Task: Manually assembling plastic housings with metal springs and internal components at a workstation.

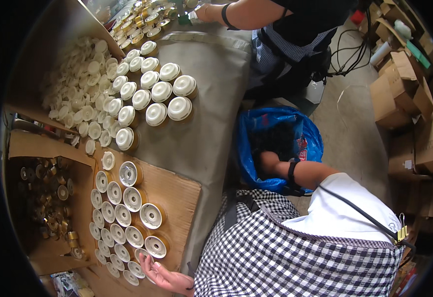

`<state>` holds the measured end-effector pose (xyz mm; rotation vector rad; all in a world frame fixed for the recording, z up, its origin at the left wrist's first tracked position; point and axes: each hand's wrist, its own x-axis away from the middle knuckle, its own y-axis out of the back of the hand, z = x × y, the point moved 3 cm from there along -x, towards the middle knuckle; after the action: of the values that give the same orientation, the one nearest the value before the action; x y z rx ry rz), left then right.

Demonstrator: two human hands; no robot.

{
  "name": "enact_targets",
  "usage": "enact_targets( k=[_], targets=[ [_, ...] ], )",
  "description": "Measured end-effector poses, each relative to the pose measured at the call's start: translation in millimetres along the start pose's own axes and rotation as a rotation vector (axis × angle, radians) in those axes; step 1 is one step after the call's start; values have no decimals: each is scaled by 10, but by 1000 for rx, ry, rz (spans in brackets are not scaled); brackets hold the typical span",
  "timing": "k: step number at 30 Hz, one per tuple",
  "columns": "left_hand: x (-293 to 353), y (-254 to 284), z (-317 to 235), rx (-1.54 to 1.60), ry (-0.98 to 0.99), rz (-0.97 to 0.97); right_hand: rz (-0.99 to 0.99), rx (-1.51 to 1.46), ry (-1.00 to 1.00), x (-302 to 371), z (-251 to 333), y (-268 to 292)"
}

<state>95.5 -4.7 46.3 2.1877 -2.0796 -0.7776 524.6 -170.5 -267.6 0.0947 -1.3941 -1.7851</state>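
At the lower left of the frame, gold-sided round pieces with white tops stand in slanting rows on a cardboard sheet. The left hand, at bottom centre-left, lies at the nearest pieces, fingers loosely parted and slightly curled, seemingly with nothing in its grasp. The right hand, right of centre, reaches into dark material inside a blue bag; its fingers are buried, so I cannot tell their state or grip. Red-and-white print marks the bag, too small to read. White-lidded gold pieces fill the upper centre-left, beside heaped white lids. A co-worker's arm shows at the top. Cardboard boxes crowd the right, one bearing a small, illegible pale label.
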Motion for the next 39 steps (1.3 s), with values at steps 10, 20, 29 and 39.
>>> enact_targets(
  k=[10,20,29,39],
  targets=[
    [5,-41,-2,17,2,-32,70,822,109,-135,-324,594],
    [53,93,-395,-117,0,-217,-203,893,330,-687,228,1832],
    [129,80,-273,73,129,-113,-368,909,503,-1244,39,2040],
    [200,119,-288,-69,1,-80,-465,891,636,-1347,-269,1841]
  ],
)
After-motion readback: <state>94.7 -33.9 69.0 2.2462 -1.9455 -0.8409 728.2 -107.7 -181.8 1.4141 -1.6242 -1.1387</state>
